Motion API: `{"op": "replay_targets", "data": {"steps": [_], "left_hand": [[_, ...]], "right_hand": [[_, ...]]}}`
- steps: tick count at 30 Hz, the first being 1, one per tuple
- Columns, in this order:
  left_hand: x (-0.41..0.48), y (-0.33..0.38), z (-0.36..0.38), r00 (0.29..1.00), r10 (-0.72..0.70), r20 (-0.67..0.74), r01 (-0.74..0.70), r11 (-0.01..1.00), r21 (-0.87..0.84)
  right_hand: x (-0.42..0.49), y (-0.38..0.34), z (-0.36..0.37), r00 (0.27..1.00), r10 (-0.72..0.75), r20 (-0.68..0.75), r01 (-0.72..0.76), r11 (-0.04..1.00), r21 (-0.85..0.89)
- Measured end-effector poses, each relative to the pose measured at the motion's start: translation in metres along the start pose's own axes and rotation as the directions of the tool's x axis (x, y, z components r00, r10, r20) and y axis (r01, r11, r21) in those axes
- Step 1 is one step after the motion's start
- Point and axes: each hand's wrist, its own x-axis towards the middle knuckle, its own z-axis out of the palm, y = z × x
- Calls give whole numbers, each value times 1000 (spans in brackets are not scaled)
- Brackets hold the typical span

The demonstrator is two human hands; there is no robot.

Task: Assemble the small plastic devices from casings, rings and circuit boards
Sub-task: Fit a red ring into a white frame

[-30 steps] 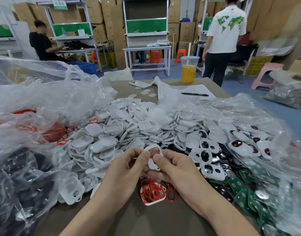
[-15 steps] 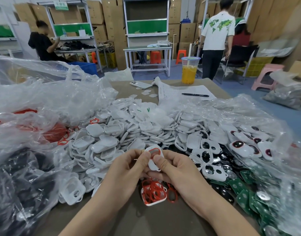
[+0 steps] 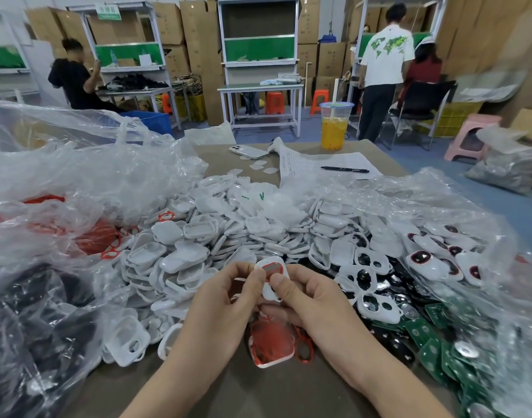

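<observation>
table (image 3: 273,393): brown, heaped with parts.
casing pile (image 3: 228,233): white shells ahead of both hands.
circuit boards (image 3: 433,336): green, far right.
left hand (image 3: 219,306): pinches left side of held casing (image 3: 272,289).
right hand (image 3: 316,300): grips its right side, thumb on top.
held casing: white, above red rings (image 3: 272,345).

Left hand (image 3: 225,300), right hand (image 3: 314,298): fingers (image 3: 281,282) curled.

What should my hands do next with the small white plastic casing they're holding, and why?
Probably press both thumbs down to seat the thin red ring in the small white plastic casing: the left hand and right hand both pinch it, and red shows around its window, so fitting looks unfinished.
</observation>
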Motion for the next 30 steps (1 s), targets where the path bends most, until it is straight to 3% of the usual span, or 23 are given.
{"op": "replay_targets", "data": {"steps": [5, 10, 14, 23, 30], "left_hand": [[-6, 4, 3, 998, 52, -43, -50, 998, 44], [-8, 7, 7, 995, 90, -35, -91, 996, -13], [-8, 10, 8, 987, 120, -105, -126, 991, -53], [-8, 11, 7, 992, 61, -113, -72, 993, -92], [-9, 14, 5, 996, 62, -58, -69, 989, -132]], "right_hand": [[2, 1, 1, 990, -67, -123, 68, 998, 0], [-1, -1, 3, 985, -124, -118, 113, 989, -92], [-4, -3, 6, 975, -184, -128, 158, 969, -187], [-8, -11, 4, 995, -94, -24, 89, 984, -155], [-10, -15, 1, 993, -116, 7, 115, 977, -182]]}}
